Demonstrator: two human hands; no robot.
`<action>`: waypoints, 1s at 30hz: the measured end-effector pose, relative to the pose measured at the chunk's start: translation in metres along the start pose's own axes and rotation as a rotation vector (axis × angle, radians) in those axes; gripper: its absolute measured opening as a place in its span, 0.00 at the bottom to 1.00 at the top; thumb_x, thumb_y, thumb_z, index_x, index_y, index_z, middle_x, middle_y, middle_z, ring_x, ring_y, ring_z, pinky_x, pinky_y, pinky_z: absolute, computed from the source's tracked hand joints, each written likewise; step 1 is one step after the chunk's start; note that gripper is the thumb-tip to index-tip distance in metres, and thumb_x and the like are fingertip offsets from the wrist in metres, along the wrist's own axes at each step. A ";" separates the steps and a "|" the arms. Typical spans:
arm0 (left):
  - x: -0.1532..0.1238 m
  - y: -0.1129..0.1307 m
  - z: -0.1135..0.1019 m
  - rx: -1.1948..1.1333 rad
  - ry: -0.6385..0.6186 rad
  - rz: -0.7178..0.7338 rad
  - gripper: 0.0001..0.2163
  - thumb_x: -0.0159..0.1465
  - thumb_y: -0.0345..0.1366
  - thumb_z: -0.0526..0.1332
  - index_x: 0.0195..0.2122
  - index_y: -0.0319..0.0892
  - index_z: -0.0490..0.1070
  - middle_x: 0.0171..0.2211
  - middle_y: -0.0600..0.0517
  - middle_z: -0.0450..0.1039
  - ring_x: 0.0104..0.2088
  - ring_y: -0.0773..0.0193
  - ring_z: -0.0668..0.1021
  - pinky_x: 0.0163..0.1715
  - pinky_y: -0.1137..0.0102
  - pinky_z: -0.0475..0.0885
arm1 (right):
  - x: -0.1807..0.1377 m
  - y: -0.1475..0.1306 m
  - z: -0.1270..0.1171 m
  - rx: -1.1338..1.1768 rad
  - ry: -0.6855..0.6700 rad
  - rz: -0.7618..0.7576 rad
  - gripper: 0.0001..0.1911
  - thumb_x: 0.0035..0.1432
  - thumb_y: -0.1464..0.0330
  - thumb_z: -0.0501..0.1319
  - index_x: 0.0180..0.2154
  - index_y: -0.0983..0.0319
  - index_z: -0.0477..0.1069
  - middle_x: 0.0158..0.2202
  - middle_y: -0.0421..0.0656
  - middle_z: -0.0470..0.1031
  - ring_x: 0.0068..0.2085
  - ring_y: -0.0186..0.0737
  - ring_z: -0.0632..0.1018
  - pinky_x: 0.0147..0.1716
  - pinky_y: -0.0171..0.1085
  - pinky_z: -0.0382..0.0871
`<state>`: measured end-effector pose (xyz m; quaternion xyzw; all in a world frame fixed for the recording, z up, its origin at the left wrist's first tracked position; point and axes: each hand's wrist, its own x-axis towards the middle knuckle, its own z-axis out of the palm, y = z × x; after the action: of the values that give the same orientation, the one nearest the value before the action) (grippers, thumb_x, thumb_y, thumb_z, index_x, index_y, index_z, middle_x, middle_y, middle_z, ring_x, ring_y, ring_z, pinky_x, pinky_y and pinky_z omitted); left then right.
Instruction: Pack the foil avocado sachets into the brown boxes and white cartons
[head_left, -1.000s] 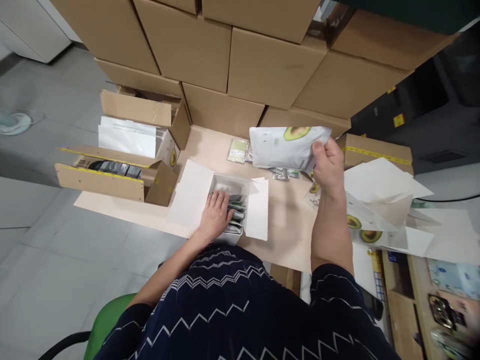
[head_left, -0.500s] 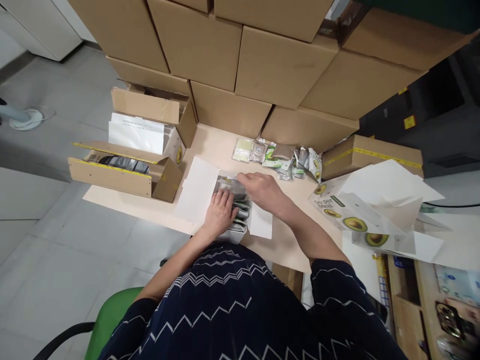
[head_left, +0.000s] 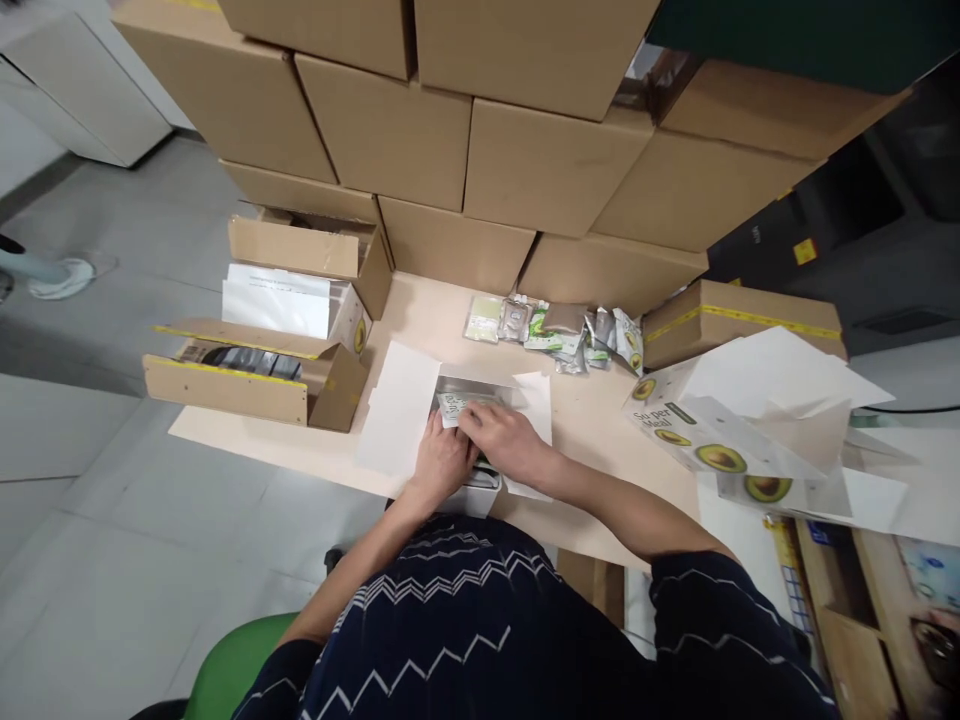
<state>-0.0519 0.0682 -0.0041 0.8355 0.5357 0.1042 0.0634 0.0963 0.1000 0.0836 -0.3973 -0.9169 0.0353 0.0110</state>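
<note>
An open white box (head_left: 472,381) lies on the table in front of me, its flaps folded outward. Several sachets (head_left: 486,477) are packed in its near part. My right hand (head_left: 504,438) reaches in from the right, fingers curled and closed on a printed sachet (head_left: 451,406) that shows past the fingertips. Against it, on the left, my left hand (head_left: 442,462) reaches over the same sachets. Its fingertips are down in the box, partly covered by my right hand, so their grip is hidden.
Loose sachets (head_left: 566,330) lie behind the box, before stacked cardboard cartons (head_left: 457,240). Open cartons (head_left: 225,388) stand on the left. Avocado-printed white boxes (head_left: 694,440) and a taped carton (head_left: 742,315) are on the right. A green chair (head_left: 240,665) is at lower left.
My right hand has moved from the box's far right edge down toward my left hand. A printed sachet now shows at its fingertips. The whole view has shifted slightly.
</note>
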 end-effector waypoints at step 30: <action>0.007 0.003 -0.005 -0.057 -0.001 -0.055 0.30 0.69 0.42 0.54 0.67 0.27 0.55 0.67 0.33 0.56 0.64 0.41 0.63 0.61 0.49 0.64 | 0.052 0.072 0.018 0.652 -0.619 -0.009 0.14 0.64 0.72 0.54 0.45 0.67 0.76 0.45 0.53 0.80 0.40 0.42 0.78 0.40 0.37 0.68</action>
<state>-0.0477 0.0738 0.0019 0.8183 0.5554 0.1170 0.0904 0.1125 0.1862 0.0596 -0.3397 -0.8199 0.4394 -0.1392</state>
